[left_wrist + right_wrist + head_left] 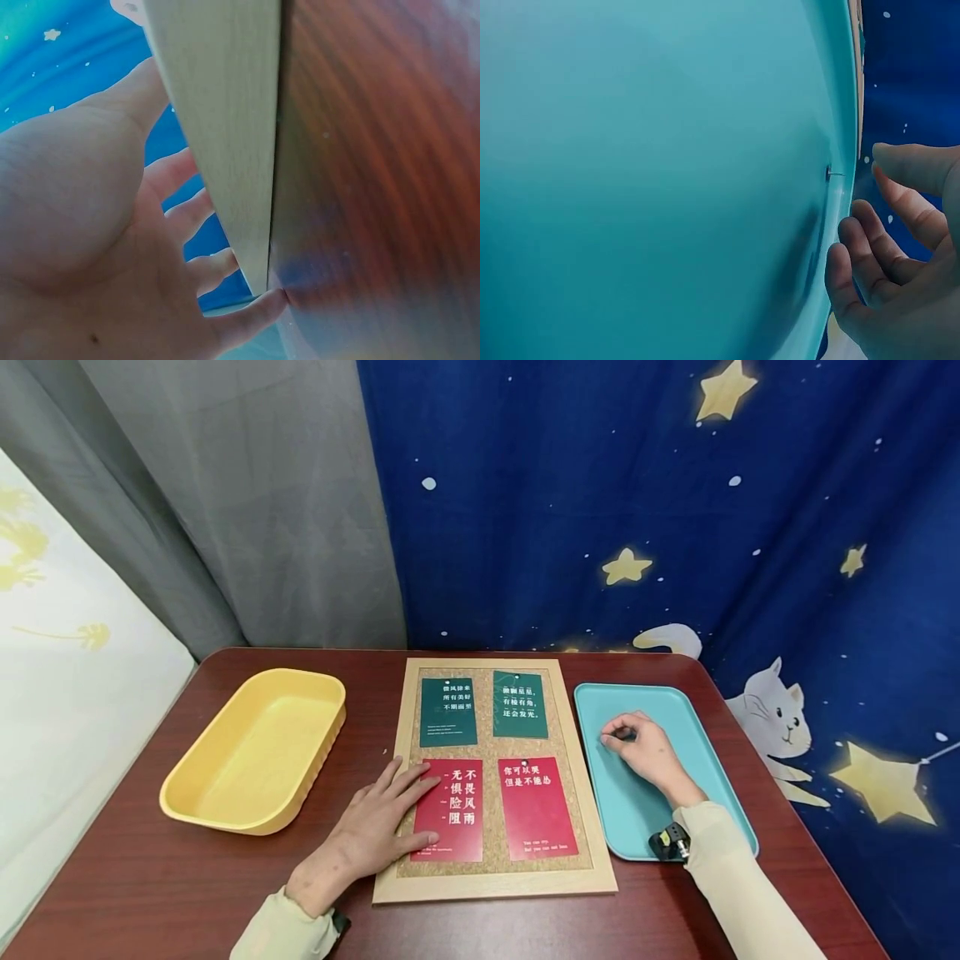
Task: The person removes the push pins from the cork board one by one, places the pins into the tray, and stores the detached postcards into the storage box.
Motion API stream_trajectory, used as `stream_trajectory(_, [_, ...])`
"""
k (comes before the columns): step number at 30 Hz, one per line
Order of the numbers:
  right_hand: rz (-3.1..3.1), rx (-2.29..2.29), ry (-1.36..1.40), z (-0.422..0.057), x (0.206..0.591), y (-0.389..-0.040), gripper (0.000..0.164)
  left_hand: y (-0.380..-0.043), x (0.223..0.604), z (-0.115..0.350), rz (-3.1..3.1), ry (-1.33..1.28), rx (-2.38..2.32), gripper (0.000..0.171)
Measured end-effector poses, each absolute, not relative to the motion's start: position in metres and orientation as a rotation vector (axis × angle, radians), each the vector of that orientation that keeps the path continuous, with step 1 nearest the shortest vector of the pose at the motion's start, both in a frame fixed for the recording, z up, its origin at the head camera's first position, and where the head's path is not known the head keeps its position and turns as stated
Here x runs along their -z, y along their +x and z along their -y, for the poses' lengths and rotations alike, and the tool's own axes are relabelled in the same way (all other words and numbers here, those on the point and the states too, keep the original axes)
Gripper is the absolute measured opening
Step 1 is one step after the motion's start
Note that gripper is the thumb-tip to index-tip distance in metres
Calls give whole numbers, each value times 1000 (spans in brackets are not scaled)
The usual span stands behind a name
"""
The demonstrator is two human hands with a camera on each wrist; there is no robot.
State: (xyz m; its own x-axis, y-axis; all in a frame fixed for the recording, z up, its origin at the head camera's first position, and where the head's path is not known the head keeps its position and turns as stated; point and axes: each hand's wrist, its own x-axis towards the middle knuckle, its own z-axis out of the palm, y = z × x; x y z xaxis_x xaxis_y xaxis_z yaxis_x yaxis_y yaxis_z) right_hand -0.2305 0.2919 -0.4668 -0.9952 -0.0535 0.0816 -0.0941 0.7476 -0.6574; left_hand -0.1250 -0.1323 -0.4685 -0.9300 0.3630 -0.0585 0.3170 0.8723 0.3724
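Observation:
My left hand (372,822) lies with spread fingers on the left edge of a wood-framed cork board (491,881), its fingertips and thumb on a red card (465,839). In the left wrist view, the fingers (191,217) reach past the wooden frame (217,112). A second red card (543,818) and two green cards (448,722) (521,727) also lie on the cork, each with a small pin at its top. Over a teal tray (622,827) hovers my right hand (648,752), fingers bent and apparently holding nothing. A thumbtack (829,174) lies on the tray near its fingertips.
A yellow basin (255,752) stands on the dark red-brown table (187,877), left of the board. Behind the table hang a grey curtain (277,510) and a blue curtain (525,527) with stars.

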Motion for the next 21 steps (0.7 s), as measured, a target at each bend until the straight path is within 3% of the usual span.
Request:
stream_trajectory(9, [2876,-1022,247,-283,457,-228,16,-126,467,132,-2904,515,-545,83])
stream_trajectory(21, [2984,-850,469,-272,455,-227,51,-126,468,133,-2915,531,-538,82])
